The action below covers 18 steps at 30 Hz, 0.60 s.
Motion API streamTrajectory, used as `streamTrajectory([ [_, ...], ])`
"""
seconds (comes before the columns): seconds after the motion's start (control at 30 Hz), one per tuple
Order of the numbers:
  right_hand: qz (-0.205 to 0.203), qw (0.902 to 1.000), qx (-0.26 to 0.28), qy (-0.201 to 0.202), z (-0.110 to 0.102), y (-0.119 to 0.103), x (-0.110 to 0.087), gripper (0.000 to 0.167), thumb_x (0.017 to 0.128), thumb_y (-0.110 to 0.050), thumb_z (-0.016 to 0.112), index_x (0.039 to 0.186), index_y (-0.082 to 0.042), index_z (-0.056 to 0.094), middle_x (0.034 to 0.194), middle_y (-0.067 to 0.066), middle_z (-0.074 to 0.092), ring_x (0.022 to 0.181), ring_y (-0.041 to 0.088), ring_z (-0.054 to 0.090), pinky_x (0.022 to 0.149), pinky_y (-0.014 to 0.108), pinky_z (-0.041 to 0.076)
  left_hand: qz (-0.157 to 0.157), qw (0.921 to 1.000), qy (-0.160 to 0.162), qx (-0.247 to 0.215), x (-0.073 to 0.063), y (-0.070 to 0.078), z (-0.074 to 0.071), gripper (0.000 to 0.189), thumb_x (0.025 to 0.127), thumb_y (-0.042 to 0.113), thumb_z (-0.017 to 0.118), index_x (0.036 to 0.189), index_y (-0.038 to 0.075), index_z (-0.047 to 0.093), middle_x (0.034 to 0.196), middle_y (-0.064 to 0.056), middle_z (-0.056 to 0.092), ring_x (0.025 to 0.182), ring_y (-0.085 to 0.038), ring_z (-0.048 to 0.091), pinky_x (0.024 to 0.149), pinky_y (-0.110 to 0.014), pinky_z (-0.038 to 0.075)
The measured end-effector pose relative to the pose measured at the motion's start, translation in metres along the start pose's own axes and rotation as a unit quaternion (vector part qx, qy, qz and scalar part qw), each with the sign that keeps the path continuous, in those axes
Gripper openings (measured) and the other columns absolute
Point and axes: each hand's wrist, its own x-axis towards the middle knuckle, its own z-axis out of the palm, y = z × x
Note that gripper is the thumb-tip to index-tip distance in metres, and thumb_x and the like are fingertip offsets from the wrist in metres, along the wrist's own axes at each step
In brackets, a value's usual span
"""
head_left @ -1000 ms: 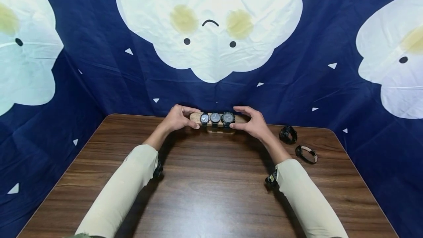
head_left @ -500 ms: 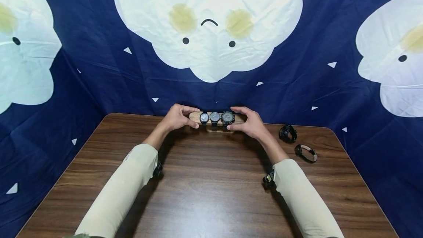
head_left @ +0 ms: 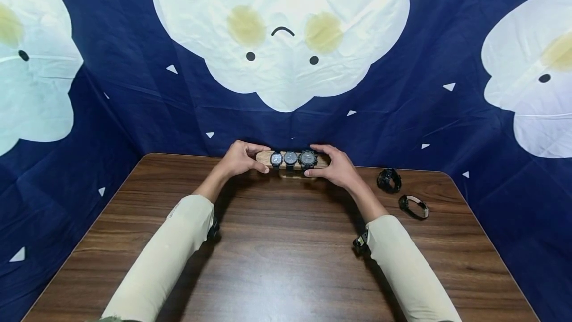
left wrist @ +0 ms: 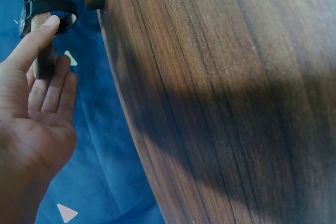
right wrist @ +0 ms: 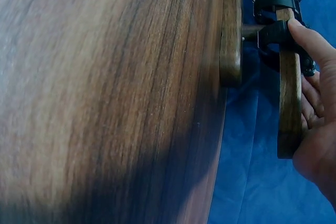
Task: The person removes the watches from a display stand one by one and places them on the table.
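A wooden watch stand [head_left: 263, 158] stands at the far edge of the table, its crossbar carrying three black wristwatches: a square-faced watch [head_left: 276, 158] on the left, a round watch [head_left: 290, 157] in the middle and a larger round watch [head_left: 308, 157] on the right. My left hand [head_left: 239, 159] holds the bar's left end, thumb in front and fingers behind. Around the right part of the bar, my right hand [head_left: 339, 167] pinches the larger watch, its thumb on the black strap [right wrist: 275, 32] in the right wrist view. Its fingers are partly hidden behind the bar.
Two more watches lie on the table to the right: a chunky black watch [head_left: 389, 181] and a slimmer watch with a looped strap [head_left: 413, 207]. A blue cloth [head_left: 134, 113] with cloud prints hangs just behind the brown table [head_left: 277, 242]. The stand's base [right wrist: 231, 40] sits close to the edge.
My right hand has shifted slightly left along the bar, its thumb now lower on the larger watch's strap. My left hand and the stand stay practically in place.
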Motion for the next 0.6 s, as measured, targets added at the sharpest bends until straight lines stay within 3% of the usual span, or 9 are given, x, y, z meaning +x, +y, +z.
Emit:
streamTrajectory([
  [0.6,-0.001,0.9993,-0.032,-0.017,0.0003,-0.0005,0.002,0.088,0.08,-0.042,0.101,0.158,-0.024,0.064,0.159,0.012,0.061,0.148,0.036,0.053,0.12,0.056,0.043,0.0,0.9999,0.006,0.01,-0.002,0.0025,0.0007,0.067,0.067,-0.001,0.102,0.131,0.003,0.082,0.115,-0.016,0.083,0.087,-0.011,0.073,0.077,-0.018,0.054],
])
